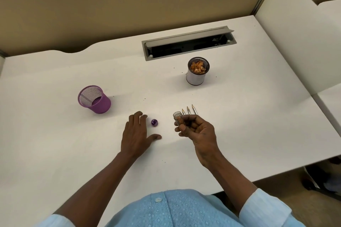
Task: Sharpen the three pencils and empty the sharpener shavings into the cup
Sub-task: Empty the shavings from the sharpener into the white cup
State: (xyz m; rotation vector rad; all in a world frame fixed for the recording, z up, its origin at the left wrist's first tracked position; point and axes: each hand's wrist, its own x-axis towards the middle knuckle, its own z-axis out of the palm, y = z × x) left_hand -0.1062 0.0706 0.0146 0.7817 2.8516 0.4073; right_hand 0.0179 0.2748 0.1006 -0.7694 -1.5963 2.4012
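My right hand [198,131] holds the sharpener's clear container [177,119] upright between thumb and fingers, its mouth facing up. The purple sharpener top [154,122] lies on the white desk [55,134] between my hands. My left hand [137,132] rests flat on the desk with fingers spread, just left of the purple top and not touching it. Three pencils [189,110] lie side by side with their points away from me, partly hidden behind my right hand. A white cup with a mesh rim [197,75] stands further back and holds orange shavings.
A purple mesh cup [95,99] stands at the left. A grey cable slot [188,45] with its lid up sits at the back of the desk. A tan partition [110,14] rises behind it. Small dark specks dot the desk near the white cup.
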